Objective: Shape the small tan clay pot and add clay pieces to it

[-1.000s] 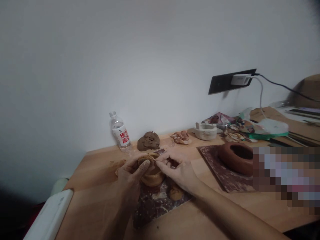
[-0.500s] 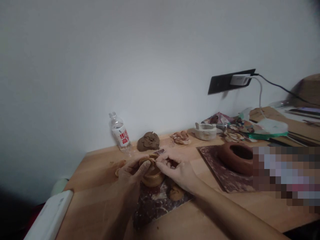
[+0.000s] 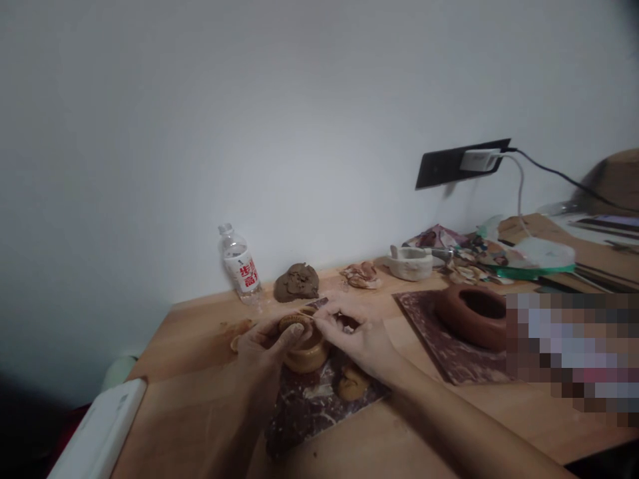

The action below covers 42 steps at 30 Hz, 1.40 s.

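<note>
A small round clay piece (image 3: 292, 322) with a marked edge is gripped between the thumb and fingers of my left hand (image 3: 264, 349). My right hand (image 3: 352, 336) is closed in a pinch right beside that piece; something thin and pale shows at its fingertips, too small to name. Under both hands sits a yellowish-brown clay bowl (image 3: 307, 360), its far rim partly hidden by them. The bowl rests on a dark speckled board (image 3: 319, 416). On the same board, near my right wrist, lies a small yellowish clay lump (image 3: 352, 384).
Along the wall stand a plastic bottle (image 3: 242, 269), a grey-brown clay lump (image 3: 297, 283), crumpled scraps (image 3: 362, 274) and a whitish clay pot (image 3: 410, 264). To the right, a reddish-brown ring-shaped pot (image 3: 472, 318) sits on another board (image 3: 424, 332). A white box-like object (image 3: 104, 426) lies left.
My right fingertips have shifted slightly along the edge of the round clay piece, and my left thumb has moved a little to the right. Everything else stays in place.
</note>
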### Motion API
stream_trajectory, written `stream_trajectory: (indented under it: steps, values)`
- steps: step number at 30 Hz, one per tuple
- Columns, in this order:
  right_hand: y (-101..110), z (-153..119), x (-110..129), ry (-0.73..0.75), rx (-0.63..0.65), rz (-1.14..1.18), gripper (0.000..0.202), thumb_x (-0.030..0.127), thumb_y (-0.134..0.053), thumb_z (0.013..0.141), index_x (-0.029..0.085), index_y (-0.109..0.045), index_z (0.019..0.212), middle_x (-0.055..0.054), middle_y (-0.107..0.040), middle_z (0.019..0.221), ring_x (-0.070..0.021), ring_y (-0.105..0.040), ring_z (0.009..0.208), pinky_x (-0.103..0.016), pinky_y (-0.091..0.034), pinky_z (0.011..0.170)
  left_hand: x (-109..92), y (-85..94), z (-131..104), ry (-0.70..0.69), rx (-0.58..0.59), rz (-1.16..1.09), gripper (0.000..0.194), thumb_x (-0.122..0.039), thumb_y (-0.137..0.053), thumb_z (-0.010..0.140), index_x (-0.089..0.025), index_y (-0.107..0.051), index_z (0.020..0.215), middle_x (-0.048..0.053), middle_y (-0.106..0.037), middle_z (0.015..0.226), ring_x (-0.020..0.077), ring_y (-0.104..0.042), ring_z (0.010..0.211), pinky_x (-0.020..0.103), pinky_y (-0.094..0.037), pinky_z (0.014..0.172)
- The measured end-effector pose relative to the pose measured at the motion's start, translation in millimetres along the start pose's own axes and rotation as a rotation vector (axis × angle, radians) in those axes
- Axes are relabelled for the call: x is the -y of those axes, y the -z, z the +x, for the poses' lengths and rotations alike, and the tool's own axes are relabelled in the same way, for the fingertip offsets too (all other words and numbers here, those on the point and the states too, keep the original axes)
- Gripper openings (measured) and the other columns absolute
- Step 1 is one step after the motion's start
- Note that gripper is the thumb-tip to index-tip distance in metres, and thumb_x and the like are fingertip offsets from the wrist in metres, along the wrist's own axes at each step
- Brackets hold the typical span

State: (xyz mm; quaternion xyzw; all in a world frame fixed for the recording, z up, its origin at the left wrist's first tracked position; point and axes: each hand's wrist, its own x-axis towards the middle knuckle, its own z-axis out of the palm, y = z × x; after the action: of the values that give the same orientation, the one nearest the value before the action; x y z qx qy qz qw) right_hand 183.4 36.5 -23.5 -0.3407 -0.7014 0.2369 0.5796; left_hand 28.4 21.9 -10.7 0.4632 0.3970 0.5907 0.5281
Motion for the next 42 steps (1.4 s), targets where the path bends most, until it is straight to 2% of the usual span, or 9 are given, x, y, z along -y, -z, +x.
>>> stream_trajectory:
  steps: [5,8,12,19,26,32,36,42]
  values:
    - [2.0,2.1,-1.1,0.002,0.043,-0.051,0.013,0.02,-0.058,0.085,0.018,-0.064,0.074,0.0,-0.058,0.067,-0.0128,-0.051,0.062,-0.025,-0.04,0.058,0.8,4.1,-0.9,-0.058,0.014,0.195,0.018,-0.024,-0.078,0.067,-0.019,-0.078,0.084,0.003,-0.077,0.083,0.0173,-0.069,0.081,0.022,-0.055,0.076]
    - [2.5,3.1,-2.1,0.022,0.049,-0.057,0.014,0.02,-0.055,0.088,0.019,-0.064,0.077,-0.002,-0.061,0.073,-0.0147,-0.055,0.071,-0.028,-0.043,0.067,3.8,7.3,-0.2,-0.121,-0.029,0.305,0.018,-0.027,-0.075,0.07,-0.019,-0.077,0.087,0.004,-0.077,0.089,0.0207,-0.069,0.087,0.027,-0.054,0.081]
    - [2.0,2.9,-4.4,0.034,0.043,-0.092,0.016,0.02,-0.054,0.089,0.019,-0.064,0.077,-0.002,-0.06,0.074,-0.0157,-0.055,0.074,-0.029,-0.043,0.069,6.8,9.6,1.8,-0.178,0.002,0.399,0.021,-0.028,-0.072,0.072,-0.019,-0.076,0.09,0.007,-0.076,0.097,0.0248,-0.069,0.094,0.034,-0.053,0.088]
    - [2.1,3.1,-5.7,0.091,0.052,-0.092,0.015,0.018,-0.055,0.09,0.02,-0.066,0.08,-0.002,-0.06,0.074,-0.0156,-0.055,0.074,-0.029,-0.045,0.069,6.5,9.9,2.5,-0.216,0.009,0.423,0.02,-0.029,-0.073,0.07,-0.02,-0.077,0.087,0.007,-0.077,0.095,0.0256,-0.069,0.092,0.035,-0.054,0.087]
    - [2.5,3.1,-4.2,0.085,0.056,-0.063,0.016,0.018,-0.055,0.09,0.02,-0.066,0.08,-0.003,-0.059,0.077,-0.0164,-0.056,0.077,-0.03,-0.045,0.071,6.3,6.1,-1.1,-0.227,-0.061,0.392,0.016,-0.029,-0.074,0.07,-0.021,-0.078,0.084,0.006,-0.077,0.09,0.0241,-0.07,0.088,0.033,-0.054,0.085]
    - [3.7,1.5,-1.8,0.11,0.069,-0.045,0.018,0.02,-0.052,0.092,0.021,-0.067,0.081,-0.003,-0.057,0.077,-0.0164,-0.055,0.076,-0.031,-0.045,0.069,4.0,7.6,-0.9,-0.2,-0.027,0.42,0.016,-0.026,-0.074,0.071,-0.022,-0.078,0.085,0.005,-0.077,0.092,0.0225,-0.07,0.089,0.031,-0.055,0.084]
    - [3.1,1.4,-3.5,0.136,0.062,-0.052,0.017,0.019,-0.052,0.092,0.02,-0.067,0.083,-0.003,-0.057,0.079,-0.0165,-0.055,0.078,-0.031,-0.045,0.07,3.3,8.0,0.4,-0.231,-0.022,0.406,0.016,-0.026,-0.074,0.069,-0.023,-0.078,0.084,0.005,-0.077,0.092,0.0239,-0.071,0.088,0.033,-0.056,0.084]
    - [9.3,5.7,0.0,0.141,0.047,-0.082,0.016,0.016,-0.054,0.09,0.021,-0.066,0.082,-0.003,-0.059,0.077,-0.0156,-0.055,0.076,-0.029,-0.046,0.068,3.7,5.1,-2.1,-0.235,-0.056,0.434,0.012,-0.025,-0.07,0.073,-0.024,-0.077,0.082,0.004,-0.077,0.09,0.0237,-0.07,0.088,0.032,-0.055,0.082]
